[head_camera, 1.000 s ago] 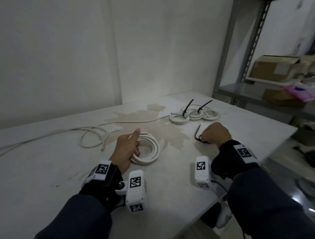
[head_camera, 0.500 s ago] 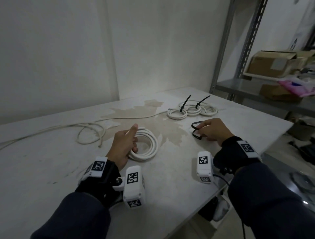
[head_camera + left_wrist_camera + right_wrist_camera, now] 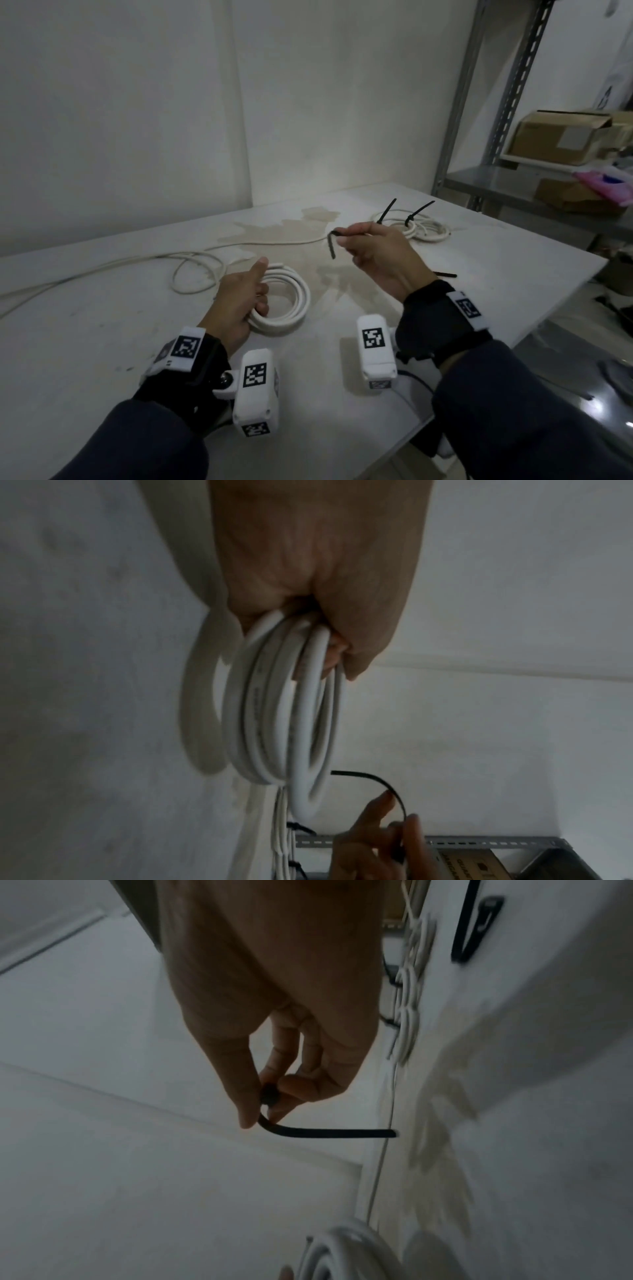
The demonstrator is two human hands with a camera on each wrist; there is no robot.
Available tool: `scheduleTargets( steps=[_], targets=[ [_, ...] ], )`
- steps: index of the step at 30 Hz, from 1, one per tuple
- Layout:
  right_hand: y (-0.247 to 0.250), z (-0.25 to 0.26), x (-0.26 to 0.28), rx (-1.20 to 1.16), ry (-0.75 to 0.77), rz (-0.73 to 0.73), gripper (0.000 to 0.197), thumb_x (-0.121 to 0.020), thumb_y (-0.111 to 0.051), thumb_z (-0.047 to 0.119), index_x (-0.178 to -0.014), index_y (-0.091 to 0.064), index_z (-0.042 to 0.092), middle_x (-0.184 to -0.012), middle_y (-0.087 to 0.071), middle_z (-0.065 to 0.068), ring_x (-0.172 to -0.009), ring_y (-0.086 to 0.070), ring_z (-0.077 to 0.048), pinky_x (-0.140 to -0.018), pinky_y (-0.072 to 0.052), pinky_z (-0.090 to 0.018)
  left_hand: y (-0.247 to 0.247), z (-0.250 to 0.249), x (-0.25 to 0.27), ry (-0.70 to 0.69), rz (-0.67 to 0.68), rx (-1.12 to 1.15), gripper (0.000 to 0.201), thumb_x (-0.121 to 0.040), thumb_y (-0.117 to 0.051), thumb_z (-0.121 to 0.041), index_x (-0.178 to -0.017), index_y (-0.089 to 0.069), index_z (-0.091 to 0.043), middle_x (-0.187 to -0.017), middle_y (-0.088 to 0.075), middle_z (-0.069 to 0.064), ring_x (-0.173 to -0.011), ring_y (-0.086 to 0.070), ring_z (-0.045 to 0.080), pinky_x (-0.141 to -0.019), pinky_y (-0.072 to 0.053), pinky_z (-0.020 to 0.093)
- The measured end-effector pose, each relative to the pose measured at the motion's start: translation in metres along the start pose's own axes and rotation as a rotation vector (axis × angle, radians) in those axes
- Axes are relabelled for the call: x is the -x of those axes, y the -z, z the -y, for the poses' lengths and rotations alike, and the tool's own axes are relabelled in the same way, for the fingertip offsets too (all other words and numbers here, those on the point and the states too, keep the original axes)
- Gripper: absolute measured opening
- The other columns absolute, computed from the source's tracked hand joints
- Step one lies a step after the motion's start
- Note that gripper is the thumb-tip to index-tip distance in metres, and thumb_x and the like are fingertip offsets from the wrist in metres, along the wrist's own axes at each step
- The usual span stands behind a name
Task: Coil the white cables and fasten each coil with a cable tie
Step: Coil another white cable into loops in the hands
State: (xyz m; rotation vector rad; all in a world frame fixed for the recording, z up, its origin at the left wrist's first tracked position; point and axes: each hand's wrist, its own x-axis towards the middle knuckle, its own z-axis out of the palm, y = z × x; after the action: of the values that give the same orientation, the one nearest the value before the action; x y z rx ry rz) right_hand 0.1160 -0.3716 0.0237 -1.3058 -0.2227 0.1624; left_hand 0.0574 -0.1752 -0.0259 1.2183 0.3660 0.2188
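My left hand (image 3: 245,301) grips one side of a white cable coil (image 3: 291,301) just above the table, thumb pointing up; the left wrist view shows the coil (image 3: 284,712) standing on edge in my curled fingers. My right hand (image 3: 371,253) is raised to the right of the coil and pinches a bent black cable tie (image 3: 334,240) between thumb and forefinger. In the right wrist view the cable tie (image 3: 325,1133) sticks out sideways from the pinch. Tied white coils (image 3: 414,228) with black tie tails lie at the back right.
A loose white cable (image 3: 191,270) runs from the left edge across the table (image 3: 102,325) to the far coils. More black ties (image 3: 445,274) lie behind my right wrist. A metal shelf (image 3: 513,192) with cardboard boxes stands at the right.
My right hand picked the black cable tie up off the table and lifted it up and left, towards the coil. The left hand kept its hold on the coil.
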Motion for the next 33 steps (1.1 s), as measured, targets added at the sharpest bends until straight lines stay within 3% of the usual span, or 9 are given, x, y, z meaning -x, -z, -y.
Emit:
scheduleTargets(
  steps=[5, 10, 13, 17, 22, 27, 33],
  targets=[
    [-0.069, -0.020, 0.005, -0.158, -0.124, 0.174, 0.020, -0.083, -0.065, -0.008, -0.078, -0.061, 0.011, -0.064, -0.065, 0.000, -0.059, -0.057, -0.009, -0.054, -0.047, -0.015, 0.046, -0.024, 0.012, -0.045, -0.102, -0.046, 0.028, -0.095, -0.057, -0.025, -0.071, -0.051, -0.012, -0.039, -0.034, -0.008, -0.031, -0.026, 0.006, -0.033, -0.023, 0.012],
    [-0.135, -0.044, 0.005, -0.316, -0.242, 0.302, 0.022, -0.087, -0.060, -0.005, -0.095, -0.068, 0.014, -0.072, -0.065, 0.003, -0.064, -0.057, -0.007, -0.061, -0.046, -0.017, 0.108, -0.043, 0.032, -0.111, -0.229, -0.086, 0.033, -0.095, -0.057, -0.024, -0.066, -0.046, -0.013, -0.040, -0.031, -0.008, -0.032, -0.025, 0.007, -0.035, -0.024, 0.011],
    [-0.171, -0.060, 0.006, -0.344, -0.314, 0.327, 0.024, -0.089, -0.057, -0.002, -0.103, -0.068, 0.015, -0.071, -0.064, 0.006, -0.066, -0.057, -0.005, -0.064, -0.041, -0.018, 0.140, -0.047, 0.041, -0.127, -0.294, -0.047, 0.035, -0.095, -0.056, -0.023, -0.065, -0.039, -0.017, -0.042, -0.028, -0.008, -0.033, -0.023, 0.006, -0.034, -0.022, 0.012],
    [-0.202, -0.076, 0.003, -0.439, -0.396, 0.300, 0.021, -0.092, -0.052, -0.003, -0.099, -0.066, 0.012, -0.067, -0.061, 0.003, -0.063, -0.060, -0.004, -0.057, -0.043, -0.016, 0.156, -0.046, 0.041, -0.124, -0.335, -0.025, 0.032, -0.096, -0.056, -0.023, -0.068, -0.042, -0.016, -0.043, -0.028, -0.007, -0.034, -0.022, 0.007, -0.033, -0.022, 0.013],
    [-0.211, -0.091, 0.004, -0.449, -0.441, 0.336, 0.023, -0.093, -0.047, 0.000, -0.098, -0.065, 0.013, -0.071, -0.058, 0.002, -0.069, -0.056, -0.008, -0.063, -0.041, -0.021, 0.157, -0.045, 0.037, -0.151, -0.338, -0.073, 0.034, -0.094, -0.059, -0.024, -0.063, -0.048, -0.016, -0.045, -0.031, -0.005, -0.035, -0.026, 0.009, -0.035, -0.025, 0.016],
    [-0.208, -0.090, 0.009, -0.483, -0.471, 0.314, 0.013, -0.087, -0.053, 0.007, -0.076, -0.058, 0.014, -0.066, -0.055, 0.000, -0.064, -0.053, -0.013, -0.063, -0.037, -0.024, 0.159, -0.044, 0.036, -0.165, -0.318, -0.107, 0.037, -0.095, -0.058, -0.027, -0.063, -0.040, -0.018, -0.044, -0.031, -0.008, -0.037, -0.024, 0.010, -0.036, -0.026, 0.017],
    [-0.209, -0.089, 0.014, -0.332, -0.319, 0.347, 0.013, -0.088, -0.054, 0.005, -0.081, -0.058, 0.015, -0.084, -0.073, 0.002, -0.060, -0.056, -0.007, -0.053, -0.041, -0.017, 0.159, -0.043, 0.036, -0.181, -0.307, -0.124, 0.029, -0.095, -0.058, -0.028, -0.070, -0.049, -0.016, -0.041, -0.035, -0.011, -0.036, -0.027, 0.008, -0.035, -0.027, 0.016]
  ],
)
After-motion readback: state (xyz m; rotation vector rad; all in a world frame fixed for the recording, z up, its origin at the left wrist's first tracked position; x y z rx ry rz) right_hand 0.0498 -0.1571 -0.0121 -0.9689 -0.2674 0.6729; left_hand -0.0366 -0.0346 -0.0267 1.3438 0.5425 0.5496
